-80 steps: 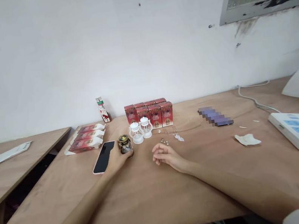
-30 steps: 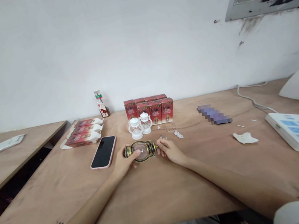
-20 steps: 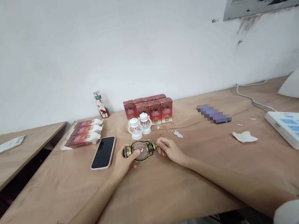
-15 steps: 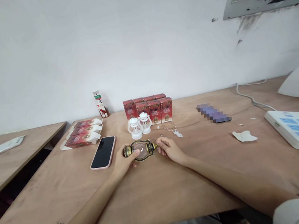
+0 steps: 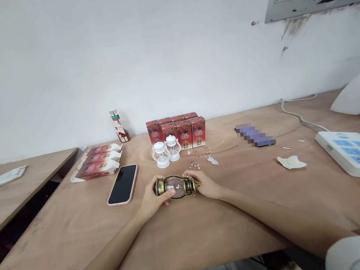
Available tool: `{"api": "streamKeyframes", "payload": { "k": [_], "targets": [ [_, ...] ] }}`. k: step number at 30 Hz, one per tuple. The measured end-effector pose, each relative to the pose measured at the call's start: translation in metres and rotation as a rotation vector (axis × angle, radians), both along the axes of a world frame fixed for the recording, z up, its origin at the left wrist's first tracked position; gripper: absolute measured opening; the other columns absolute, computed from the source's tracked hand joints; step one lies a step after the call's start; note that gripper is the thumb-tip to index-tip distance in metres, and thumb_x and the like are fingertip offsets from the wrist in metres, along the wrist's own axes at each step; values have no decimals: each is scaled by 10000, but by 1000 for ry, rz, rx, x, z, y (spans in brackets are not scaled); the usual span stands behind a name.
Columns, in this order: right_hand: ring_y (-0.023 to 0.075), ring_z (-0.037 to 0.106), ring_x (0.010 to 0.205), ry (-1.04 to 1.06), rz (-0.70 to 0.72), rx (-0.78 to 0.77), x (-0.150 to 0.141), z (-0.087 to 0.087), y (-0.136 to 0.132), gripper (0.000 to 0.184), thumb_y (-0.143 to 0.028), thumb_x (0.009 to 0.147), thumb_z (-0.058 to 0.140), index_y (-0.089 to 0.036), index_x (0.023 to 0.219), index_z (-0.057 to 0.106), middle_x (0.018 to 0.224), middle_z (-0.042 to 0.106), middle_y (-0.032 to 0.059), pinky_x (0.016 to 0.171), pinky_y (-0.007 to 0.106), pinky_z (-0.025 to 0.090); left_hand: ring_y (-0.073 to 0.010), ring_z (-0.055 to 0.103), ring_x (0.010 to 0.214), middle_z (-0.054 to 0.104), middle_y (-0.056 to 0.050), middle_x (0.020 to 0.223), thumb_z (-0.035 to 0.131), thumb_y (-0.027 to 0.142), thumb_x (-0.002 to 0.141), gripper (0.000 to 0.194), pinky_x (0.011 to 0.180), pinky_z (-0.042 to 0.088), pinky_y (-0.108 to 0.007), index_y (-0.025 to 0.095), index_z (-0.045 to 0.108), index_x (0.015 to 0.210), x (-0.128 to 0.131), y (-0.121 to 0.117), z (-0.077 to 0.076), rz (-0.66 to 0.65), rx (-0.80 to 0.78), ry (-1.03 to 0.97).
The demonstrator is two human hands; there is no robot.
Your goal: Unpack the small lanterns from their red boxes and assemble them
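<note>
Over the near middle of the wooden table [image 5: 184, 240], from where I stand, a small brass-coloured lantern [image 5: 177, 187] is tipped onto its side between the person's two hands. It has an old look: dark metal tones with yellow-gold edges, and a bulging clear globe at the centre that catches a bright glint. Curved frame arms run along both sides of the globe, bowing out around it. The rounded, gold-banded end points to the left; the narrower collar, ringed in gold and finishing in a small pointed tip, is on the right. I can't tell whether any of it touches the wood.

The left hand [image 5: 152, 199] grips the rounded end, thumb laid across the clear part. The right hand [image 5: 208, 186] is closed around the narrow end, its fingers mostly hidden behind the collar.

Just beyond, two white lanterns [image 5: 161, 155] stand upright side by side, in front of a block of red boxes [image 5: 184, 133]. Small round pieces [image 5: 194, 165] lie scattered between the right hand and those boxes. A phone [image 5: 122, 184] with a dark screen and pink edge lies near the left hand.
</note>
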State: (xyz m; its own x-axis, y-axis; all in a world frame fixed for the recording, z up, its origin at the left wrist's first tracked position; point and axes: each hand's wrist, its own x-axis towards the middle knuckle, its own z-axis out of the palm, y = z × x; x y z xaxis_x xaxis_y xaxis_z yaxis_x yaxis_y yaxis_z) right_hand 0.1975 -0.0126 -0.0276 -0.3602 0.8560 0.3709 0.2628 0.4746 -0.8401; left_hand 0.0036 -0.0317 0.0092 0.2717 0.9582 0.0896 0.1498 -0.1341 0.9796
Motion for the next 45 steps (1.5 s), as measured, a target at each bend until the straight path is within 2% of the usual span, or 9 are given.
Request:
{"api": "streamKeyframes", "payload": {
  "k": [8,13,17,21,23,27,32,36,45],
  "targets": [
    [119,457,461,77,-197,-36,-1,-2,2,311,-436,867,367,-218,662,453,524,498,-34,514,241,368,-75,491,451,528,55,649,759,421,508,469,365,472,-210,161,507,806,-3,5,0,157,47,9],
    [109,471,441,91,-141,-45,-3,-3,1,349,-505,866,364,-223,675,440,567,554,-24,504,241,386,-68,475,398,511,72,604,752,454,514,483,365,444,-206,166,485,795,-8,12,-3,211,24,-2],
    [109,471,438,229,-156,-69,-4,-4,2,395,-580,847,375,-222,699,451,562,545,-24,479,240,387,-86,499,481,524,54,659,752,466,513,480,387,472,-215,168,494,787,-8,13,-3,231,46,-56],
    [114,480,455,261,-191,12,4,-3,7,401,-587,852,385,-218,745,499,578,550,-17,477,243,394,-90,491,532,521,37,709,745,462,538,463,392,475,-206,164,518,811,-9,15,-4,284,75,-104],
    [119,499,487,209,-308,96,14,-1,15,405,-575,860,381,-214,773,542,614,573,-6,508,247,414,-85,487,532,518,36,708,741,467,547,465,401,478,-203,161,523,822,-11,16,-4,305,67,-118],
    [141,518,536,123,-633,201,46,2,36,465,-586,853,354,-192,809,599,659,594,17,534,259,419,-87,494,549,506,41,700,752,476,515,504,404,489,-201,155,522,827,-12,19,-3,341,25,-136],
    [197,545,641,-28,-855,244,86,-1,54,439,-529,841,410,-164,835,653,706,636,74,616,301,396,-73,481,523,493,56,678,764,456,508,493,391,486,-188,163,518,819,-10,20,-5,333,41,-154],
    [237,552,730,-223,-894,296,98,-7,60,344,-423,844,444,-173,803,678,742,657,107,693,335,368,-61,475,485,503,59,687,749,453,541,466,391,478,-189,168,516,827,-10,18,-6,319,80,-140],
    [249,565,811,-519,-765,396,94,-13,67,231,-271,845,486,-200,767,691,786,691,102,775,356,359,-60,459,461,489,65,675,731,438,559,436,381,456,-190,179,492,815,-10,16,-5,283,115,-107]
  ]
}}
